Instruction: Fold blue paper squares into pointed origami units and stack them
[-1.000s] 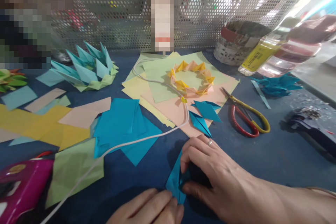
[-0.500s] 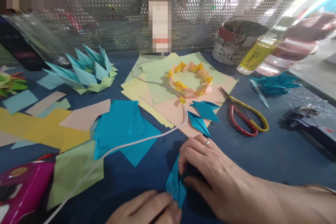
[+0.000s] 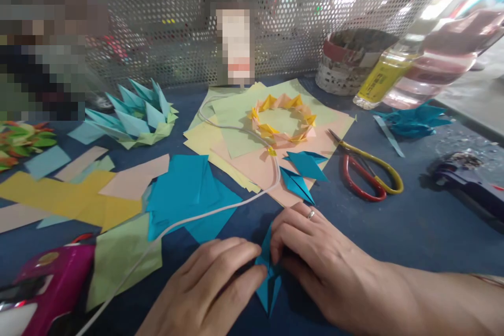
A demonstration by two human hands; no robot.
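A small folded teal paper piece [image 3: 269, 282] lies on the dark blue table [image 3: 413, 231] near the front edge. My right hand [image 3: 315, 257], a ring on one finger, is curled over its right side with fingertips pinching it. My left hand [image 3: 208, 289] rests on the table at its left, fingertips pressed against the paper's left edge. Two finished teal folded units [image 3: 303, 170] lie just beyond on a pink sheet [image 3: 255, 165].
Behind are a yellow-pink paper ring [image 3: 283, 118], a stack of teal squares [image 3: 185, 189], red-yellow scissors [image 3: 366, 173], a white cable [image 3: 220, 205], a magenta device [image 3: 43, 283], a teal-green paper crown [image 3: 134, 115], bottles [image 3: 413, 63] and a mesh wall.
My left hand has moved up and forward from the bottom edge and now presses on the teal piece. The right hand has stayed on it.
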